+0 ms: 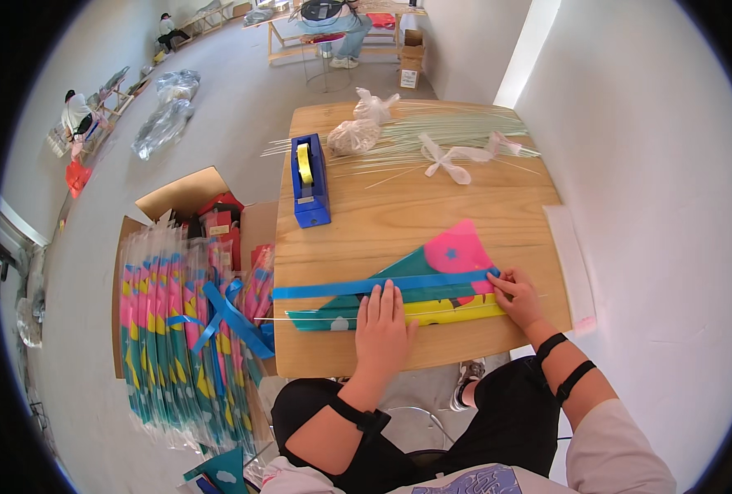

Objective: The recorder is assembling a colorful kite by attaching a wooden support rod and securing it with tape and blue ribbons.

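A folded kite-like sheet [460,247] in pink, teal and yellow lies near the front of the wooden table. Across it runs a long blue ribbon [320,290], its left part trailing to the table's left edge. My left hand [385,328] lies flat, palm down, on the sheet, fingertips at the ribbon's lower edge. At the sheet's right end my right hand [520,298] has its fingers bent and pinches the ribbon's end. Below the ribbon a thin pale rod [320,318] stretches along the sheet and juts past the table's left edge.
A blue tape dispenser [311,189] stands farther back on the left. Behind it are tied plastic bags [354,137] and many thin pale sticks [456,123]. Left of the table, a cardboard box [186,191] holds colourful packaged bundles [156,329]. A wall [654,206] rises at right.
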The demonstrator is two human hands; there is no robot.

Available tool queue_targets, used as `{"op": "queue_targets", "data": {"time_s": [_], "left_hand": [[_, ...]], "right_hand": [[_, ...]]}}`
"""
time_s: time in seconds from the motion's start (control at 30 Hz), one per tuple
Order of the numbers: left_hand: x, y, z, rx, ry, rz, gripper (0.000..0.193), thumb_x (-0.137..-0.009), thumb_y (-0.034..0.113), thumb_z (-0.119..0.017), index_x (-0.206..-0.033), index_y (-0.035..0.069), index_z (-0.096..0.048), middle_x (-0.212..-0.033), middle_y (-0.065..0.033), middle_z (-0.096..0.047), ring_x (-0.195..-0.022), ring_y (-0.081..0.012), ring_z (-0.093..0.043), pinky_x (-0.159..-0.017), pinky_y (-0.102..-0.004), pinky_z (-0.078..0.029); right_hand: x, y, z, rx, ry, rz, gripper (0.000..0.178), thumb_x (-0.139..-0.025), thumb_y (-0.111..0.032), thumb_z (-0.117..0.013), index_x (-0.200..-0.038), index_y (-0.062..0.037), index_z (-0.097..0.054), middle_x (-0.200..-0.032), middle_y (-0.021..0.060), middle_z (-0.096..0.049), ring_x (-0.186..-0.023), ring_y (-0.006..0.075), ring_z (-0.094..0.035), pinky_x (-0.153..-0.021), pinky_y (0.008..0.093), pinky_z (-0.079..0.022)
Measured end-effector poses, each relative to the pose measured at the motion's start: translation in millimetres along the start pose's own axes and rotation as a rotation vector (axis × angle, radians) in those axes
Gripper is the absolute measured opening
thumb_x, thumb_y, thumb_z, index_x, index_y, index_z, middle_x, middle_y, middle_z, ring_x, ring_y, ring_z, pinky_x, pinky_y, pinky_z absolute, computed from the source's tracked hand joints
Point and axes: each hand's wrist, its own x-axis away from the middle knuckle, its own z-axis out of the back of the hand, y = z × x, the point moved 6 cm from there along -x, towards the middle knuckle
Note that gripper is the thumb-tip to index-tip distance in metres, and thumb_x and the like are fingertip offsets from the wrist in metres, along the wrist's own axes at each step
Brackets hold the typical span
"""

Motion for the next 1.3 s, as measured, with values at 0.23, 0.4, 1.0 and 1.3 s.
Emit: {"op": "queue_targets", "data": {"time_s": [0.23, 0.4, 1.0, 1.3], "left_hand": [[4, 10, -5, -0.011, -0.014, 0.037, 0.086, -0.095, 0.047, -0.073, -0.155, -0.009, -0.047, -0.163, -0.0240, -0.045, -0.151, -0.0413, -0.042, -0.125, -0.0522, -0.035], [3, 5, -5, -0.023, -0.021, 0.068, 0.087, -0.095, 0.047, -0.072, -0.155, -0.009, -0.046, -0.162, -0.0242, -0.045, -0.150, -0.0408, -0.042, -0.124, -0.0515, -0.036], [-8, 6, -29, -0.141, -0.205, 0.153, 0.089, -0.101, 0.061, -0.058, -0.155, -0.010, -0.049, -0.164, -0.0279, -0.043, -0.152, -0.0410, -0.040, -0.126, -0.0520, -0.031], [-9, 11, -34, -0.046, -0.198, 0.142, 0.084, -0.102, 0.056, -0.058, -0.160, -0.004, -0.045, -0.166, -0.0256, -0.042, -0.158, -0.0432, -0.029, -0.131, -0.0569, -0.015]], "right_hand": [[-1, -1, 0, -0.016, 0.001, -0.002, 0.030, -0.090, -0.007, -0.076, -0.118, -0.0143, -0.084, -0.101, 0.0070, -0.065, -0.093, 0.0256, -0.065, -0.084, 0.0383, -0.055], [-2, -3, 2, -0.031, -0.004, 0.002, 0.032, -0.089, -0.005, -0.075, -0.119, -0.0137, -0.083, -0.101, 0.0073, -0.064, -0.093, 0.0254, -0.065, -0.084, 0.0380, -0.056], [-57, -87, 5, 0.069, -0.082, 0.076, 0.020, -0.098, -0.008, -0.071, -0.115, -0.0049, -0.079, -0.097, 0.0127, -0.071, -0.091, 0.0290, -0.070, -0.084, 0.0392, -0.055], [-125, -234, -148, -0.098, -0.451, 0.297, 0.055, -0.088, -0.033, -0.085, -0.133, -0.0098, -0.064, -0.106, 0.0103, -0.074, -0.107, 0.0334, -0.068, -0.099, 0.0462, -0.050]]}}
